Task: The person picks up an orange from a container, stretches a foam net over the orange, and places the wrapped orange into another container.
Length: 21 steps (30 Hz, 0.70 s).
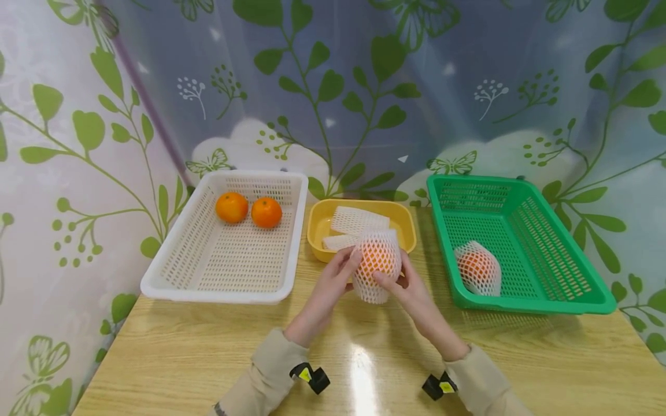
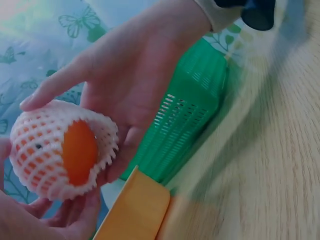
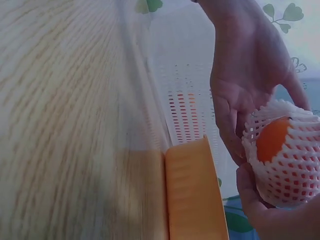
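Note:
Between both hands, above the front of the yellow tray, is an orange [image 2: 80, 152] inside a white foam net sleeve [image 1: 378, 292]. My left hand [image 1: 329, 283] grips the sleeved orange from the left, thumb on the near upper side. On the other side my right hand [image 1: 416, 296] holds it too, with the thumb across the front of the net. Both wrist views show bare orange peel at one open end of the sleeve. Behind the hands, the yellow tray [image 1: 407, 228] contains flat foam net sleeves [image 1: 359, 219], partly covered by the held orange.
To the left stands a white basket [image 1: 234, 263] with two bare oranges [image 1: 231, 207] at its back. A green basket [image 1: 515, 248] on the right contains one netted orange [image 1: 477, 268] in its near left corner. A patterned curtain [image 1: 354, 133] hangs behind the wooden table [image 1: 208, 358].

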Motion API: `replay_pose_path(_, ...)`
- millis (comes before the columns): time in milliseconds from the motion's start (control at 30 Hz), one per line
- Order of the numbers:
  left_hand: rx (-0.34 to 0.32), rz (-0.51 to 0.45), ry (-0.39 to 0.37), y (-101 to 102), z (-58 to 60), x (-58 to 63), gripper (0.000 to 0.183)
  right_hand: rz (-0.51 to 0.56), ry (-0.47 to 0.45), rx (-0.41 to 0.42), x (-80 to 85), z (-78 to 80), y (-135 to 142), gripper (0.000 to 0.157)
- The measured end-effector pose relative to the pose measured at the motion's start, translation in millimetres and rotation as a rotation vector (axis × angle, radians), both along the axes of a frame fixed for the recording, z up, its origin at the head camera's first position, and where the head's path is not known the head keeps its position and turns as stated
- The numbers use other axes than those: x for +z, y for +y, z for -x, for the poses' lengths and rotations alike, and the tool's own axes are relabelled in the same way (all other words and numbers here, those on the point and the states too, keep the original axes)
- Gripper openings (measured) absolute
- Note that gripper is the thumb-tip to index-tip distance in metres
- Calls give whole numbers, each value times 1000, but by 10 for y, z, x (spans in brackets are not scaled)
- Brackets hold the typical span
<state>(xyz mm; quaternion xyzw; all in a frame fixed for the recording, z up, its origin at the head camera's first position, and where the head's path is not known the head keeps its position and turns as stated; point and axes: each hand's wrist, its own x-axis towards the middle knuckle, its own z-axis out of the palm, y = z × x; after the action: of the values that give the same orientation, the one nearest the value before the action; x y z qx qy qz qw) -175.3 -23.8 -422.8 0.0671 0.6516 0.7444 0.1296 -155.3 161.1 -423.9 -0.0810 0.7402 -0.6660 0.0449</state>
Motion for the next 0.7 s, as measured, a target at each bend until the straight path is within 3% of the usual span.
replay_pose_path(333, -40, -9, 51, 19, -5, 0, 60, 40, 17, -28, 15, 15, 24, 62)
replay_pose_path(533, -59, 34, 77, 3, 7, 31, 56, -9, -12, -19, 114, -18, 90, 63)
replay_pose_path(700, -69, 28, 132, -17, 12, 81, 52, -18, 17, -50, 212, -32, 240, 60)
